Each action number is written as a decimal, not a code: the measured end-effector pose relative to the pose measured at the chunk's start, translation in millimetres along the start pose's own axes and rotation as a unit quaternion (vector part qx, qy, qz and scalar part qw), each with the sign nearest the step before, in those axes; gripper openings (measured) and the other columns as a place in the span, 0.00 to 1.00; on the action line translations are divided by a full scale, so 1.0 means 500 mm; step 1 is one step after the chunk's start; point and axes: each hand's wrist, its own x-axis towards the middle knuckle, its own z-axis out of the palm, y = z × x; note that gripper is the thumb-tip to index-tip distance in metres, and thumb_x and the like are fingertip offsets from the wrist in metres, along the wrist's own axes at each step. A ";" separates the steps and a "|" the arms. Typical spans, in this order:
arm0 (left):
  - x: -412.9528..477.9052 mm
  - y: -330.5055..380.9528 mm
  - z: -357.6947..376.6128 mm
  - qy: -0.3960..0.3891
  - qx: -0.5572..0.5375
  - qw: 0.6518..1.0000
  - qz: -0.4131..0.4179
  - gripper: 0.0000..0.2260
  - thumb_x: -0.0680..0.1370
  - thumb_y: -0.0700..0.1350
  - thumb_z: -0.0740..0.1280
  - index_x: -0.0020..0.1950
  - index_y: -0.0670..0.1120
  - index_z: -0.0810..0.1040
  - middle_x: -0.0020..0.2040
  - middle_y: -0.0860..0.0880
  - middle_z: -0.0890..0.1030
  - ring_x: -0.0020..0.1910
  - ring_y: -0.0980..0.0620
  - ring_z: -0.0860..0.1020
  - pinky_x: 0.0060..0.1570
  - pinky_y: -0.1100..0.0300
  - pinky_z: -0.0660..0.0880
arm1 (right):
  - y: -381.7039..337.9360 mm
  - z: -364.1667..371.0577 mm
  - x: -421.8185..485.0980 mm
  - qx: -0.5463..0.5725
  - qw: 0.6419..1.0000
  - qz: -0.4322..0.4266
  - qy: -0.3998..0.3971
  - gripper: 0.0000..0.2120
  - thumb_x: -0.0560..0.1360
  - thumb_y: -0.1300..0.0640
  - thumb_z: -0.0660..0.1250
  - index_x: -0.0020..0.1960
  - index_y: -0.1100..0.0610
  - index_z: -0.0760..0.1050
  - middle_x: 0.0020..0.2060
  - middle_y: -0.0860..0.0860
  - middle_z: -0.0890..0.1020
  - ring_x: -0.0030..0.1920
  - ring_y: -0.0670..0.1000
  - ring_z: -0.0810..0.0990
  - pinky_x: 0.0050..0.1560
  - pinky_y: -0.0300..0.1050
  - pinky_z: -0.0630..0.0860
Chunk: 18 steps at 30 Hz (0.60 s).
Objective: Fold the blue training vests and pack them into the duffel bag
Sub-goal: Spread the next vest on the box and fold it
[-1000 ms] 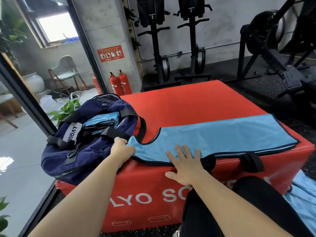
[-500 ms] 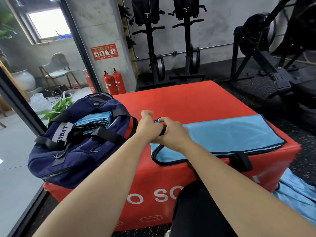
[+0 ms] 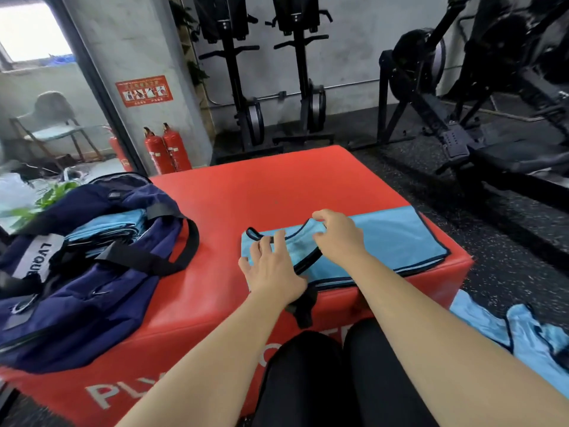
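Our left hand (image 3: 272, 268) presses flat on the blue vest (image 3: 388, 241) while our right hand (image 3: 338, 238) pinches its folded edge; slick fabric could slide off the bench (image 3: 277, 192) lip.

Gym corner — grey concrete wall (image 3: 354, 41), dark speckled floor (image 3: 462, 217).
Far beyond the left hand (image 3: 274, 272), two black upright machines (image 3: 243, 118) stand against the wall. Farther left are two red fire extinguishers (image 3: 172, 149) under a red sign (image 3: 144, 90), then glass (image 3: 37, 87) with daylight and a chair (image 3: 52, 118) behind it. Beyond the right hand (image 3: 338, 238) — a black rowing machine (image 3: 455, 140).
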 end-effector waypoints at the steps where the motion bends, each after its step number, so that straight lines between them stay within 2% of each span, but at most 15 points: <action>1: 0.000 0.011 0.011 -0.005 0.018 1.000 -0.015 0.43 0.67 0.53 0.72 0.75 0.54 0.49 0.74 0.48 0.58 0.74 0.46 0.54 0.68 0.44 0.55 | 0.015 -0.006 0.001 -0.006 1.000 0.004 0.000 0.22 0.77 0.61 0.61 0.69 0.48 0.70 0.65 0.46 0.76 0.64 0.51 0.73 0.63 0.50 0.64; 5: 0.009 0.046 0.034 -0.018 0.055 0.997 -0.045 0.44 0.67 0.52 0.72 0.75 0.54 0.48 0.72 0.46 0.59 0.73 0.44 0.55 0.68 0.41 0.53 | 0.071 -0.029 0.012 -0.012 1.000 0.019 -0.002 0.22 0.76 0.60 0.61 0.68 0.47 0.70 0.62 0.48 0.78 0.59 0.53 0.77 0.64 0.51 0.67; 8: 0.024 0.065 0.024 -0.033 0.096 0.993 -0.054 0.46 0.67 0.53 0.72 0.76 0.54 0.46 0.71 0.44 0.59 0.72 0.43 0.56 0.68 0.39 0.53 | 0.113 -0.060 0.025 0.000 0.999 0.033 0.014 0.22 0.76 0.61 0.61 0.69 0.48 0.70 0.64 0.48 0.77 0.63 0.53 0.75 0.66 0.54 0.67; 10: 0.030 0.082 0.017 -0.031 0.145 0.988 -0.046 0.48 0.68 0.54 0.72 0.77 0.53 0.43 0.73 0.42 0.55 0.73 0.41 0.54 0.69 0.38 0.51 | 0.141 -0.093 0.035 0.020 0.998 0.042 0.045 0.22 0.76 0.62 0.60 0.69 0.49 0.71 0.64 0.49 0.77 0.62 0.55 0.75 0.65 0.54 0.68; 13: 0.032 0.120 0.016 -0.029 0.210 0.977 -0.019 0.49 0.69 0.49 0.71 0.78 0.52 0.39 0.76 0.39 0.52 0.75 0.39 0.50 0.70 0.37 0.49 | 0.185 -0.152 0.049 0.019 0.990 0.075 0.114 0.22 0.76 0.64 0.59 0.68 0.50 0.71 0.63 0.52 0.78 0.61 0.58 0.76 0.64 0.50 0.68; 15: 0.031 0.147 0.024 -0.042 0.241 0.970 -0.005 0.49 0.71 0.47 0.70 0.78 0.52 0.37 0.77 0.38 0.49 0.76 0.38 0.48 0.71 0.36 0.47 | 0.224 -0.185 0.050 -0.002 0.983 0.117 0.140 0.21 0.76 0.64 0.60 0.68 0.51 0.71 0.61 0.56 0.79 0.61 0.60 0.75 0.64 0.51 0.66; 18: 0.029 0.176 0.038 -0.067 0.261 0.963 0.005 0.47 0.73 0.45 0.69 0.79 0.51 0.36 0.77 0.37 0.46 0.76 0.36 0.47 0.70 0.35 0.47 | 0.289 -0.194 0.035 -0.047 0.979 0.168 0.103 0.21 0.76 0.63 0.61 0.67 0.51 0.71 0.61 0.57 0.78 0.62 0.60 0.75 0.64 0.52 0.67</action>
